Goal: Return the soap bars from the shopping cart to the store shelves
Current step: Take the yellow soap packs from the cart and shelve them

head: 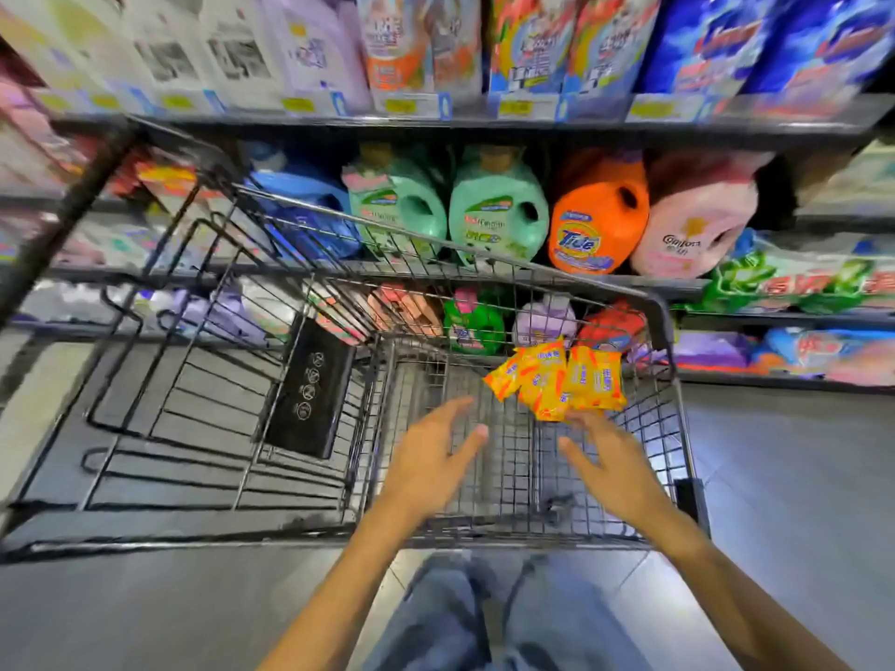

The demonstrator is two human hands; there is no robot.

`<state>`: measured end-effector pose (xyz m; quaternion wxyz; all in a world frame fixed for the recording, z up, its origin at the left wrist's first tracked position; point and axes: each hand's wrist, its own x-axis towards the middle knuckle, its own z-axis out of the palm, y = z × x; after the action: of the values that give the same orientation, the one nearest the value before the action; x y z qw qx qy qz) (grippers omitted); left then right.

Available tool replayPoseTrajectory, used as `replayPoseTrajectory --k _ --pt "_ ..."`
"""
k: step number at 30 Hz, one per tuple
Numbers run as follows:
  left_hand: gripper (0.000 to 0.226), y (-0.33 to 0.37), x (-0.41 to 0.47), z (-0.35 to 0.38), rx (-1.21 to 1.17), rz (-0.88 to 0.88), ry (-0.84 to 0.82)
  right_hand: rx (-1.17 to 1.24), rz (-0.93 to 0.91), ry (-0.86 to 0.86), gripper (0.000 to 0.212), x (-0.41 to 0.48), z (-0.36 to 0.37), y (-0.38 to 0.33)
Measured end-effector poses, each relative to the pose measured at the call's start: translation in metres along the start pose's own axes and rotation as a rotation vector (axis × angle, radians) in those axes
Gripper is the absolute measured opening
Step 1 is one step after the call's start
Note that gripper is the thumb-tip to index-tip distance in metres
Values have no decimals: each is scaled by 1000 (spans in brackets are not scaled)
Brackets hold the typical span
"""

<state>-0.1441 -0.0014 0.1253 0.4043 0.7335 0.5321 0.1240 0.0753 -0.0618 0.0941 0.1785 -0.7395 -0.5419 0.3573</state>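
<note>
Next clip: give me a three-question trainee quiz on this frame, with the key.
1. Where do the yellow soap bars lie? A) on a shelf B) in the shopping cart C) on the floor
2. True or false: the left hand grips a soap bar.
3. Fill in: the orange jug behind the cart reads ____.
Key: 1 B; 2 false; 3 Tide.

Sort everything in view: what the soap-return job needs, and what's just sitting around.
Job: soap bars, shopping cart, store shelves, left hand, right hand.
Just there: orange Tide jug, green jugs, pink Comfort jug.
</note>
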Motion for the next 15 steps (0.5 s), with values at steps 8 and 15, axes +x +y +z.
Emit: replayPoseTrajectory --k 8,15 --pt "49 -42 138 21 66 -75 -203 -128 213 7 44 104 5 29" --pt "19 -117 233 105 -255 -423 -160 -259 172 54 73 218 47 105"
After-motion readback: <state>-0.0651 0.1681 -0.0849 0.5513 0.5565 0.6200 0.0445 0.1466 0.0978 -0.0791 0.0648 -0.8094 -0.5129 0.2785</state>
